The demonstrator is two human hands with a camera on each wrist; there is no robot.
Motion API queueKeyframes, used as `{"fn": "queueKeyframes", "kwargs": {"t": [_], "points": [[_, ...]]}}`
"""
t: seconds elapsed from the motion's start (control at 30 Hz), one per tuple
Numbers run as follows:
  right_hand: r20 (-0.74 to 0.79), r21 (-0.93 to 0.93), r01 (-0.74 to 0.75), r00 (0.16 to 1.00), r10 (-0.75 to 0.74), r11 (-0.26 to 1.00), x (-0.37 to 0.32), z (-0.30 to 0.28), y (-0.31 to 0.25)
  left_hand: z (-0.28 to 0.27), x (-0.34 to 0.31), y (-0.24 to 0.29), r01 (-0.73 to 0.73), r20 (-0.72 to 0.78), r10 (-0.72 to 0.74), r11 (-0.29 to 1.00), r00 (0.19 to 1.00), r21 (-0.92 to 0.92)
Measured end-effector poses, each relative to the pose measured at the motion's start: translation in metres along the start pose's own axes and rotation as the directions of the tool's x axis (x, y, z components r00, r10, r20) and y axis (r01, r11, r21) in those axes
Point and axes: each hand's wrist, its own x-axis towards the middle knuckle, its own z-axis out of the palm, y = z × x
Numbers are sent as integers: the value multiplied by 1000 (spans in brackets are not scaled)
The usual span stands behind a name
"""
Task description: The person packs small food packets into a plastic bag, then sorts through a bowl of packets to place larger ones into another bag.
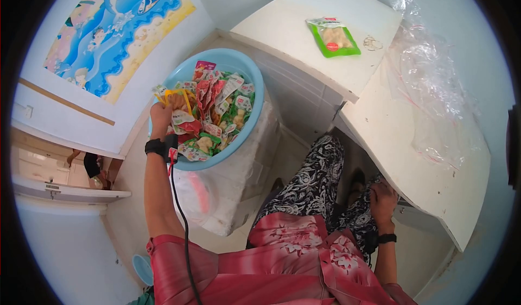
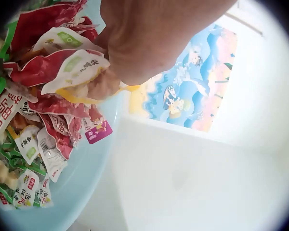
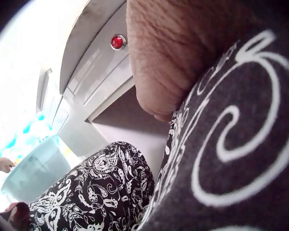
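My left hand pinches a yellow-edged snack packet at the left side of a light-blue basin. That basin is heaped with small sealed food packets in red, green and white wrappers. From the left wrist view, the yellow-edged packet hangs below the hand, over red packets; the fingertips are hidden behind the hand. My right hand rests on my patterned trouser leg beside the desk edge, holding nothing visible. Close up, the right wrist view shows part of this hand against the cloth.
On the white desk lie a green-edged food packet, some rubber bands and clear plastic bags. The basin stands on a white wrapped block. A cartoon beach poster covers the wall behind. Someone else's arm shows through an opening at left.
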Motion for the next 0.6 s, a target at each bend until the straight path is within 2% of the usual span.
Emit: {"fn": "queueKeyframes", "kwargs": {"t": [0.07, 0.17, 0.27, 0.3, 0.4, 0.53, 0.6], "points": [[-5, -8, -3, 1000, 2, 1000, -1, 3, 4, -10, -8, 8, 160, 117, -140, 970, 983, -181], [8, 5, 1, 1000, -1, 1000, 1, 0, 1, -1, -12, -1, 185, 132, -132, 772, 983, -608], [-34, -91, 89, 995, -92, 992, 4, -6, -4, -27, -23, 1, -38, -76, 17, 956, 997, -290], [-36, -91, 89, 995, -92, 992, 4, -6, -4, -31, -22, -15, -102, -117, 92, 991, 989, -86], [-32, -91, 95, 995, -99, 991, 3, -3, -1, -67, -66, 5, -105, -149, 129, 982, 980, 159], [-23, -86, 97, 995, -100, 992, 3, 2, 1, -59, -94, -23, -20, 29, 13, 971, 999, 239], [-22, -84, 97, 995, -99, 992, 3, 2, 2, -49, -103, -28, 13, 95, -48, 939, 994, 342]]}}
